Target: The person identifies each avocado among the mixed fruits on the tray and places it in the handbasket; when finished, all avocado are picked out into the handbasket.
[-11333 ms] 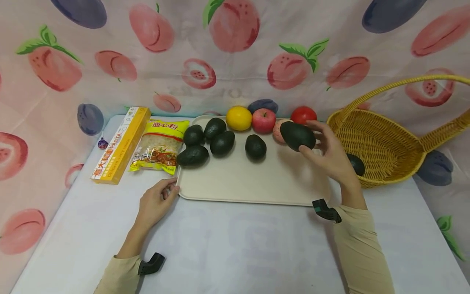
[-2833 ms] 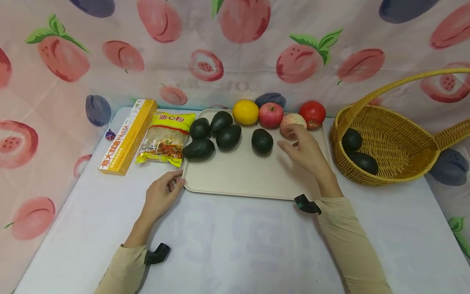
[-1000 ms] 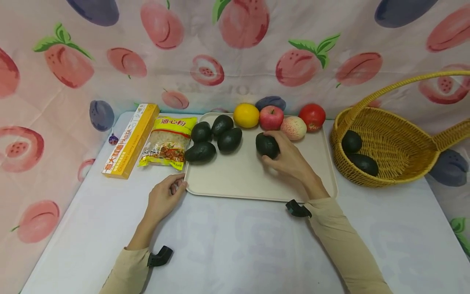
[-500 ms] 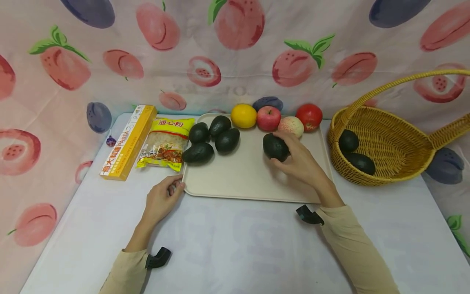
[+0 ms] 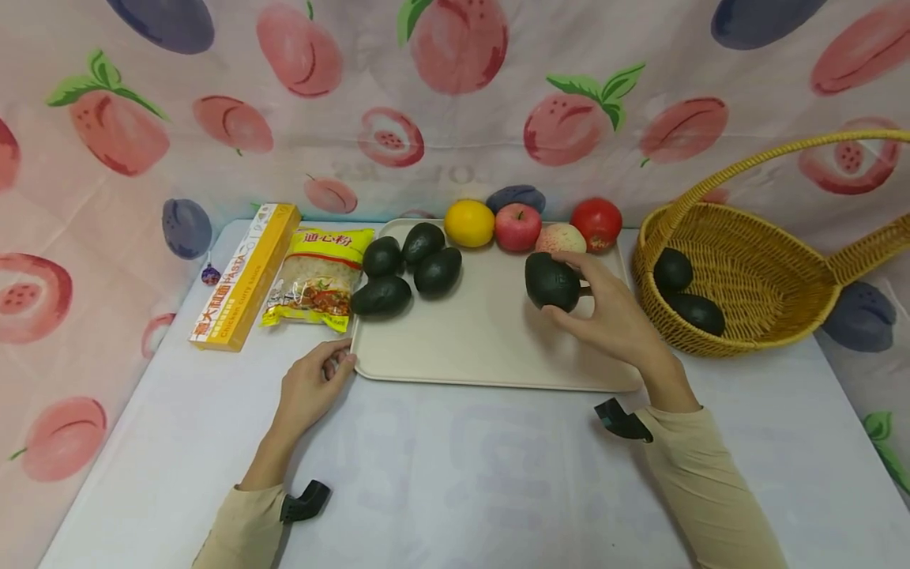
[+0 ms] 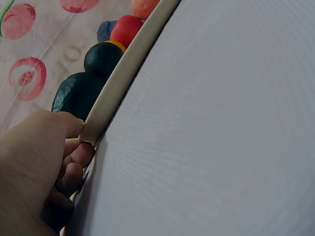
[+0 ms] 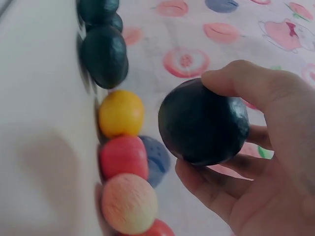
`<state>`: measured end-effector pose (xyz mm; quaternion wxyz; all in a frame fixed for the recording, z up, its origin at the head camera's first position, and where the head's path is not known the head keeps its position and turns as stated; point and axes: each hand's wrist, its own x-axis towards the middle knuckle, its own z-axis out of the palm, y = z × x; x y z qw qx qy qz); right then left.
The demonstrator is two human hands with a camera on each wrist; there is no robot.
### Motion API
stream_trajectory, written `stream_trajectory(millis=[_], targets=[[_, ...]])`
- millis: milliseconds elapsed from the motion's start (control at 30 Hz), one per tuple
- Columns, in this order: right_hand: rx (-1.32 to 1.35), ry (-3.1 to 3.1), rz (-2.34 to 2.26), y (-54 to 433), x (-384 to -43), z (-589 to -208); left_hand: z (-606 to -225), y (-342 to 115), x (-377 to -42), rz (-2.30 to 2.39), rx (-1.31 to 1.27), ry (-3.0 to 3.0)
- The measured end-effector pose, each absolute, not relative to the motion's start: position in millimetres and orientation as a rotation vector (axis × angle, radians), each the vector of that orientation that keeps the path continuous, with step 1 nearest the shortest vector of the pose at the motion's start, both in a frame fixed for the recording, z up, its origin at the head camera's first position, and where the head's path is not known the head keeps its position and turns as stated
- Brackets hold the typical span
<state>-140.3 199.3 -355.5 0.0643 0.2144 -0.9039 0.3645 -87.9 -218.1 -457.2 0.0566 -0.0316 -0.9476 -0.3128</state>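
My right hand holds a dark green avocado above the right half of the beige tray. In the right wrist view, thumb and fingertips curl round that avocado, which is lifted clear of the tray. My left hand pinches the tray's near left corner; the left wrist view has thumb and curled fingers at the tray rim. Several more avocados lie grouped at the tray's left end. Two avocados rest inside the yellow wicker basket, right of the tray.
Along the tray's back stand a lemon, a red apple, a pale pink speckled peach-like fruit and a red pomegranate-like fruit. Left are a macaroni bag and a pasta box. The basket's tall handle arches up.
The second avocado reached the basket earlier. Since then my right hand has gripped the lone avocado on the tray, raised it and carried it right. My left hand stays at the corner.
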Motion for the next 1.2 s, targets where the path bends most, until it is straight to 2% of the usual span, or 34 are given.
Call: stream_trajectory(millis=[867, 1200], targets=[[0.615, -2.74, 1.028, 253, -136, -344, -458, -218, -87, -0.955, -0.098, -2.877], [0.551, -2.72, 1.156, 269, -134, -337, -459, -217, -88, -0.95, -0.104, -2.873]])
